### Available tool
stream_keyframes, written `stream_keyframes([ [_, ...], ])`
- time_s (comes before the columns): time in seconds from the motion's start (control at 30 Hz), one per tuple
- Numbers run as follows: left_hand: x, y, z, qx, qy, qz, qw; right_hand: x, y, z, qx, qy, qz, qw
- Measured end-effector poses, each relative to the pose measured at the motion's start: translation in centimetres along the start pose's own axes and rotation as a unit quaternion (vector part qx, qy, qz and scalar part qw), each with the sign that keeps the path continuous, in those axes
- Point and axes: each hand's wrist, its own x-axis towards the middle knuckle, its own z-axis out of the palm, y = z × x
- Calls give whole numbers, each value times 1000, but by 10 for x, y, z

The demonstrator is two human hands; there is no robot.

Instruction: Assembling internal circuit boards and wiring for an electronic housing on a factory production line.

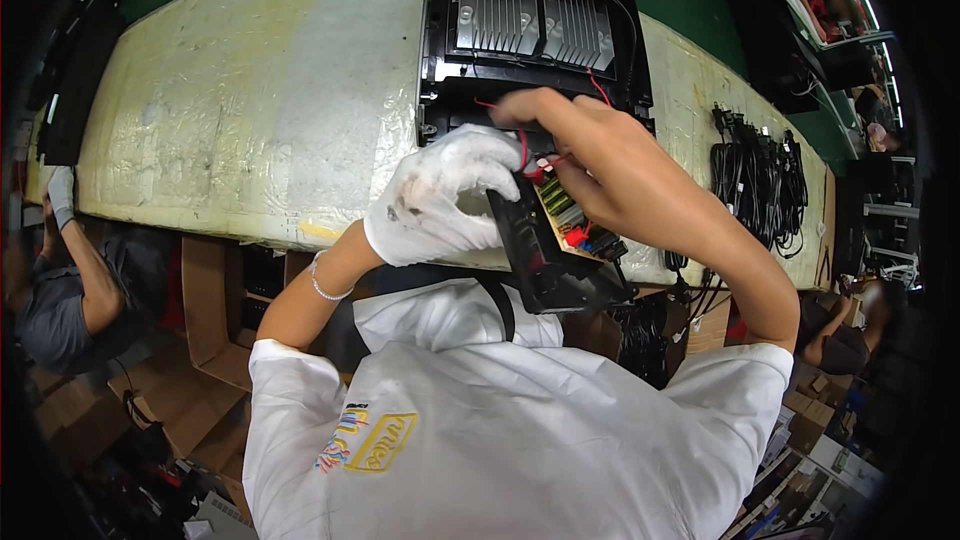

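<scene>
My left hand (440, 195), in a stained white glove, curls its fingers and thumb around the upper end of a black plastic housing (568, 292). The housing is tilted in front of the table's near edge. Inside it lies a circuit board (562, 208) with yellow-green parts and a red connector (577, 237). Over the board, my bare right hand (610, 155) bends its fingers around a thin red wire (524, 145). Its index fingertip is blurred and its grip partly hidden. Beyond both hands lies a large black unit (436, 40) with silver finned heat sinks (497, 20).
The long table (250, 110) has a pale, film-covered top. Bundled black cables (760, 175) lie to the right. Cardboard boxes (210, 310) stand below at the left. One person (90, 290) is at the far left, another (845, 330) at the far right.
</scene>
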Motion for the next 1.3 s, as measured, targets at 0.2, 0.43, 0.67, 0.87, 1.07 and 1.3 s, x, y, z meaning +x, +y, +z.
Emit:
stream_keyframes([
  [0.2,12,-14,4,-34,37,-6,999,-13,6,-5,-49,112,-85,989],
  [0.43,14,-21,9,-71,41,-31,996,-3,0,-17,-63,-38,-63,995],
  [0.67,14,-17,6,-49,13,-49,998,26,4,-17,-107,40,-83,990],
  [0.87,3,-28,14,-54,25,-123,991,33,29,-22,-70,-75,-181,978],
  [1.07,4,-32,12,-45,34,-61,997,24,34,-15,25,-107,-138,984],
  [1.3,7,-28,9,-22,3,-69,997,19,38,-15,63,-93,-128,985],
])
